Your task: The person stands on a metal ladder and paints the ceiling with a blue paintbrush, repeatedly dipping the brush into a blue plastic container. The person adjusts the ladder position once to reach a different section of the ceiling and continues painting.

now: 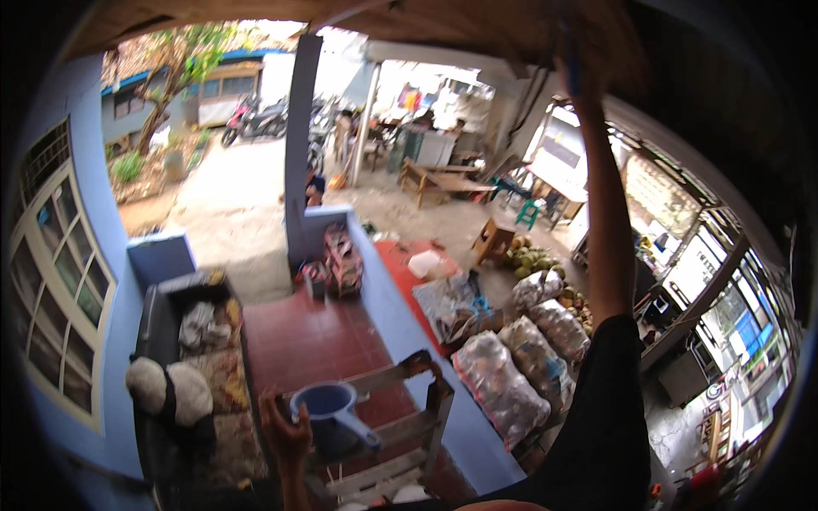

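My right arm reaches up to the brown overhead boards [477, 30]. My right hand [581, 77] is dark and blurred there, closed round a slim blue thing [573, 78] whose kind I cannot make out. Low in the view, my left hand [288, 433] is curled at the upper left end of a worn ladder [400, 433], its thumb close to a blue plastic dipper [328, 399]. The dipper rests at the ladder's top, its handle pointing toward the lower right. What lies inside it cannot be made out.
Right of the ladder runs a low blue wall [396, 336], with bulging sacks [503, 387] beyond it. A dark sofa [162, 319] holding a white-and-black plush toy [175, 392] stands left on the red tiled floor [290, 341]. A blue post [302, 153] rises ahead.
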The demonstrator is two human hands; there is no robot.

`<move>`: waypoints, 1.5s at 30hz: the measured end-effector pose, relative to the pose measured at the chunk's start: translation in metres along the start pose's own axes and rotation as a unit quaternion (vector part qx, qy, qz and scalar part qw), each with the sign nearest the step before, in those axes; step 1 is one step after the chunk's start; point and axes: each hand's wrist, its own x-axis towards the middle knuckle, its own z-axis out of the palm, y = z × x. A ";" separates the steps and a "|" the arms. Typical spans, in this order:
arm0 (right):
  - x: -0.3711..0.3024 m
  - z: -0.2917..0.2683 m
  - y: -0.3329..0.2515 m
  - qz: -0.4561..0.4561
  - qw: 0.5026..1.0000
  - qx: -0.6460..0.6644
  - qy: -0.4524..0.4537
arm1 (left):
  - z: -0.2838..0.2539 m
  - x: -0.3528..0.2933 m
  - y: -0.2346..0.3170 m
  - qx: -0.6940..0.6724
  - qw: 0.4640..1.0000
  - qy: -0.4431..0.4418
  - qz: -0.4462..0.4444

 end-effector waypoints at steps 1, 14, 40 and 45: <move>-0.006 -0.002 -0.037 0.016 1.000 -0.006 0.022 | -0.008 -0.003 -0.004 -0.004 1.000 0.001 -0.018; -0.149 -0.223 -0.435 0.444 0.440 0.635 -0.455 | -0.020 -0.003 -0.004 -0.017 0.998 -0.021 -0.052; -0.183 -0.175 -0.605 0.227 0.339 0.733 -0.544 | -0.018 -0.001 0.013 0.167 0.984 -0.043 0.037; -0.171 -0.178 -0.584 0.257 0.327 0.697 -0.585 | -0.014 -0.010 0.009 0.242 0.960 -0.117 0.072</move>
